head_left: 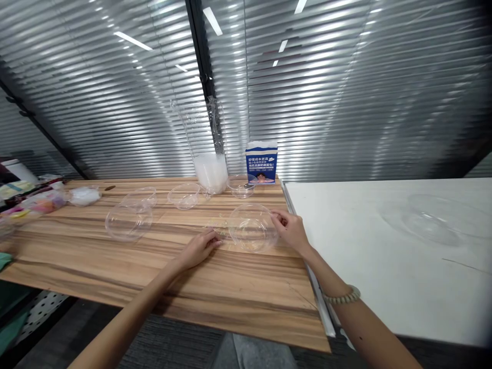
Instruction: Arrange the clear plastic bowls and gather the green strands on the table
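Note:
On the wooden table a clear round plastic bowl point(252, 230) stands in front of me. My right hand point(290, 228) pinches its right rim between thumb and fingers. To the left of the bowl, my left hand point(200, 248) rests low over the tabletop with its fingertips drawn together. Whatever those fingertips hold, if anything, is too small to make out. Thin, pale yellowish bits point(218, 223) lie scattered between the left hand and the bowl; their kind is unclear.
More clear plastic bowls point(128, 223) stand to the left and behind. A bag of white stacked items point(211, 173) and a blue carton point(262, 163) stand at the back. Packets point(42, 202) crowd the far left. A white table point(346, 271) adjoins on the right, bearing clear plastic pieces point(432, 225).

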`<state>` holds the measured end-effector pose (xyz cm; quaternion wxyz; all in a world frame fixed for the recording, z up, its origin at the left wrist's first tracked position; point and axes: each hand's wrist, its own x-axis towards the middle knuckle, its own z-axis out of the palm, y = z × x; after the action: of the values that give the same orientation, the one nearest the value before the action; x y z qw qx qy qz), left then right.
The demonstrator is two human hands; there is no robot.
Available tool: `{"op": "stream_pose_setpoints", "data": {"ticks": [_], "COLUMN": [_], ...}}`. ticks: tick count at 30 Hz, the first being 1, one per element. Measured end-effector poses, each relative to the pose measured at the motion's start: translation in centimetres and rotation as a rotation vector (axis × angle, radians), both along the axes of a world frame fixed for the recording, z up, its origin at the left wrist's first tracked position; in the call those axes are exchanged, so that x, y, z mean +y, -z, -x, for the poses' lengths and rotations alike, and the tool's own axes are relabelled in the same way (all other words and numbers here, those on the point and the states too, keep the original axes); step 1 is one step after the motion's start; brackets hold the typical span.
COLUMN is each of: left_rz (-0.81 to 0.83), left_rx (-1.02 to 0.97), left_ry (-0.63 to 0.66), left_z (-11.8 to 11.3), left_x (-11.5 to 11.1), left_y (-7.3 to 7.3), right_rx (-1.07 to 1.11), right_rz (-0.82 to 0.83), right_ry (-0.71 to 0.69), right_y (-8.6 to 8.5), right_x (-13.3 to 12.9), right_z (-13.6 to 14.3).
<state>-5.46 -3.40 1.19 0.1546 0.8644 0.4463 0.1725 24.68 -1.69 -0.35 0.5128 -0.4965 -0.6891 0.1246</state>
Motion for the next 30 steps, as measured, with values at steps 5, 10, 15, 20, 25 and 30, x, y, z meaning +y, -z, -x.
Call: {"op": "stream_pose_setpoints", "data": {"ticks": [5, 10, 15, 20, 25, 30], "left_rz": [0.108, 0.143, 0.156, 0.161, 0.157, 0.135], "left_rx": [-0.083, -0.137, -0.145, -0.157, -0.160, -0.158], "left_ry": [-0.036, -0.051, -0.071, -0.088, -0.107, -0.117], "left_z": [0.02, -0.04, -0.18, -0.37, -0.66, -0.83], "left_x": [-0.07, -0.09, -0.14, -0.23, -0.42, -0.49], "left_y": [-0.17, -0.12, -0.14, -0.17, -0.19, -0.20], "right_rx": [-0.014, -0.016, -0.021, -0.029, -0.029, -0.053], "right_rz": [0.010, 0.012, 0.021, 0.038, 0.054, 0.059], "right_ry": [-0.011, -0.029, -0.042, -0.045, -0.062, -0.063], "right_y": [0.18, 0.17, 0.21, 0.26, 0.20, -0.10], "right_x": [0.08, 0.05, 0.07, 0.08, 0.03, -0.16], "right_z": [0.02, 0.12, 0.10, 0.07, 0.09, 0.13]}}
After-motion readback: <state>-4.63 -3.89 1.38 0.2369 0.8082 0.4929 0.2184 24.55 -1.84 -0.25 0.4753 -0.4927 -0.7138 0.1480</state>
